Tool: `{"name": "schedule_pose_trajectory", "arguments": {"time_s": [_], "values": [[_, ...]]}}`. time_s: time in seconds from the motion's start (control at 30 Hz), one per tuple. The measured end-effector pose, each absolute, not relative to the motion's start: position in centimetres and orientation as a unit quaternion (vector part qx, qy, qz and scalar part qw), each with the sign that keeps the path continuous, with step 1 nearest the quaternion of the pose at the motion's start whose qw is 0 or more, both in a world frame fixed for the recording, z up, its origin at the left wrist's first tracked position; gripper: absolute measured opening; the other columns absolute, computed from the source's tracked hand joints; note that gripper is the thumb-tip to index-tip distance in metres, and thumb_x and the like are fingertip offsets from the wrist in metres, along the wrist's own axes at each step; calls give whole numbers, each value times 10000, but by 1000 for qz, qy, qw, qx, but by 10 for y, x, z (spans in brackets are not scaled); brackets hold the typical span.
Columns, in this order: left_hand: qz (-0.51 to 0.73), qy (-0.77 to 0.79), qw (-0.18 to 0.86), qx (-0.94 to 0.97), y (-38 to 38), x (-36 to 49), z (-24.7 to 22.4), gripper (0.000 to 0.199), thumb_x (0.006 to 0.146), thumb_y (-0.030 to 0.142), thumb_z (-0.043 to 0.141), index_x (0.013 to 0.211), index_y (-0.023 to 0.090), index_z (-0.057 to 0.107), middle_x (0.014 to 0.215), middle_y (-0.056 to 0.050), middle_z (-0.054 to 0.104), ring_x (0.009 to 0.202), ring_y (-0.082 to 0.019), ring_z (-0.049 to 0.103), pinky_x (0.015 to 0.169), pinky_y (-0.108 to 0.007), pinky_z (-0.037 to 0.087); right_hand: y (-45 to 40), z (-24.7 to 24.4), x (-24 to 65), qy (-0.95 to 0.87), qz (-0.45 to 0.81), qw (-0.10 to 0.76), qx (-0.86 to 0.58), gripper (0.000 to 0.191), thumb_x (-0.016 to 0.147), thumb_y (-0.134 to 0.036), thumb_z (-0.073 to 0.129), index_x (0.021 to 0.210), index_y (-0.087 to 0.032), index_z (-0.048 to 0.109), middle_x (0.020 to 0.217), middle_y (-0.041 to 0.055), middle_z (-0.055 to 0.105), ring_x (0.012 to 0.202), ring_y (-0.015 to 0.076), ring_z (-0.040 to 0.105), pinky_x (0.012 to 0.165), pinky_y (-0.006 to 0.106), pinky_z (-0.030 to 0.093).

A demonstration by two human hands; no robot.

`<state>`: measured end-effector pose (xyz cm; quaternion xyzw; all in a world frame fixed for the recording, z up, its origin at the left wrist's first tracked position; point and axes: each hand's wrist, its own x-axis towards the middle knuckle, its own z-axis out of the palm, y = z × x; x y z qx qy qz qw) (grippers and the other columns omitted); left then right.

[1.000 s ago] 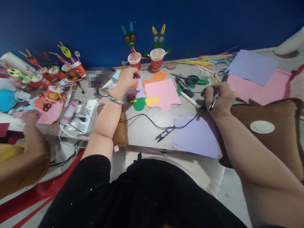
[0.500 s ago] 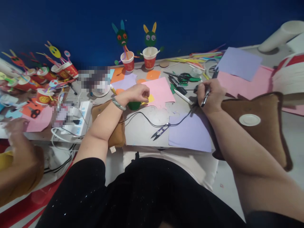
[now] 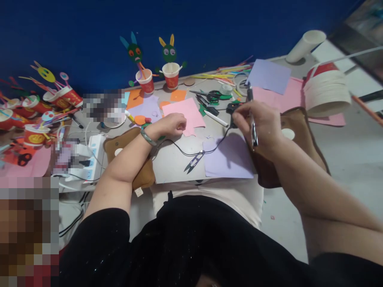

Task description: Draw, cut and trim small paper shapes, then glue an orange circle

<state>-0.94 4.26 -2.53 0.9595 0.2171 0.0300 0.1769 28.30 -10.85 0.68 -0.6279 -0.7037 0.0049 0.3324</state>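
Observation:
My left hand [image 3: 175,124] rests at the lower left corner of a pink paper sheet [image 3: 188,112]. Its fingers are curled in, and whatever they hold is hidden. In my right hand [image 3: 265,123] is a silver-and-black pen [image 3: 252,119], nearly upright, above the table's right part. Just left of that hand lies a black corded tool [image 3: 234,108], partly covered by the fingers. A white marker [image 3: 216,118] lies between the hands. Closer to me are black thread snips [image 3: 194,162] and a purple sheet [image 3: 229,157].
Two red paper cups [image 3: 171,77] with puppet heads stand at the back. Scissors [image 3: 213,95] lie behind the marker. Brown cushions [image 3: 295,145] sit under both forearms. A stack of white plates [image 3: 327,93] is at right, a power strip [image 3: 95,153] at left. A black cable crosses the table.
The view has shifted, so the table things appear further left. My right hand has turned the pen more upright. The yellow piece by my left hand is out of sight.

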Motion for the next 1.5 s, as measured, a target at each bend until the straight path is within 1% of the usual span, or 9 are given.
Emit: {"name": "schedule_pose_trajectory", "arguments": {"time_s": [0.17,0.27,0.4,0.53,0.83,0.97,1.13,1.3,1.5], "values": [[15,243,161,956,44,-11,-25,187,798,147,625,922,147,766,961,-100,774,882,-205,668,811,-316,483,-169,-4,279,-863,-47,224,-450,88,1015,-314,646,931,-295,663,693,0,637,706,223,620,817,409,534],[19,261,158,952,43,-12,-22,193,823,167,619,929,161,779,962,-89,789,886,-204,682,816,-316,496,-200,-21,280,-882,-85,186,-424,133,1029,-380,671,984,-255,677,727,21,651,744,236,643,810,401,544],[64,346,138,926,48,-18,-15,255,805,117,585,954,176,783,1023,-91,799,957,-229,699,869,-344,514,-232,-39,281,-865,-111,214,-441,209,1000,-413,731,1092,-232,682,893,78,763,895,286,720,878,435,556],[112,416,120,894,54,-27,-3,361,802,57,522,1022,179,781,1116,-104,795,1069,-254,696,969,-376,507,-250,-51,279,-854,-104,216,-461,157,993,-258,732,1123,-227,650,1152,131,813,1042,319,758,960,473,570],[-24,276,149,949,35,-17,-5,280,947,278,553,1078,175,779,1210,-124,785,1157,-277,684,975,-397,448,-253,-61,269,-849,-69,217,-476,177,975,-113,649,1087,-250,666,1237,124,814,1157,327,769,900,477,630],[-72,249,123,958,29,-15,-4,265,972,233,490,982,189,751,1139,-113,780,1113,-266,667,949,-408,401,-254,-65,266,-853,-38,229,-468,297,952,-71,649,1184,-253,679,1347,125,789,1257,351,739,975,528,637],[-106,282,95,949,27,-16,-1,283,978,199,469,1071,207,736,1277,-115,744,1166,-304,623,1016,-489,365,-255,-70,271,-855,-13,234,-462,380,968,-55,650,1299,-239,673,1417,127,759,1311,350,723,1073,567,628],[-91,317,82,941,30,-16,-1,372,971,116,399,1092,188,743,1241,-133,759,1214,-317,631,1067,-518,376,-252,-79,275,-849,-1,272,-453,452,983,-43,631,1384,-247,666,1425,125,754,1365,339,699,1123,568,615],[30,429,98,898,44,-27,6,420,921,134,518,1279,171,736,1393,-137,724,1335,-297,624,1160,-476,421,-242,-82,266,-857,6,282,-431,531,990,-18,603,1464,-258,603,1411,139,759,1351,359,708,1127,610,605]]}}
